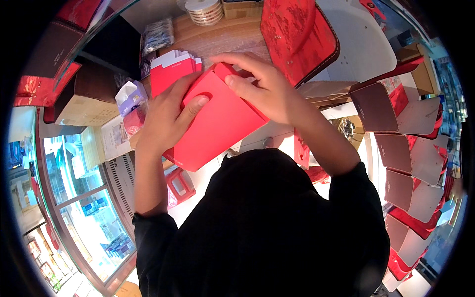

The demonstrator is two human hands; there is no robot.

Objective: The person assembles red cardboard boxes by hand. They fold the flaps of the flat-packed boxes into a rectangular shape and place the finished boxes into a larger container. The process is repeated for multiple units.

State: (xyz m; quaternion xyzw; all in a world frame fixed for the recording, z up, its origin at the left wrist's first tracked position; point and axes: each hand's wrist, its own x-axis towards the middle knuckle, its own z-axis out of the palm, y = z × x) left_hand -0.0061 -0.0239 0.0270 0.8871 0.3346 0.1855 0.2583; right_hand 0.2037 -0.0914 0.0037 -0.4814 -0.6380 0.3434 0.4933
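Between my two hands is a red cardboard box (217,126), tilted, with its far end up over the table and its near end toward me. My left hand (173,111) grips its left edge, thumb lying on the broad face. At the far end my right hand (260,86) holds the corner, its thumb on the face and its fingers reaching over the end flap. Just beyond my left hand lies a stack of flat red cartons with white flaps (170,72).
A wooden table (213,37) carries ribbon spools (204,11) and a clear-wrapped packet (158,35). Red patterned bags (299,39) stand at the far right; more brown-flapped bags (396,151) line the right side. A purple-and-white tissue-like pack (131,98) sits left, near a glass display case (96,222).
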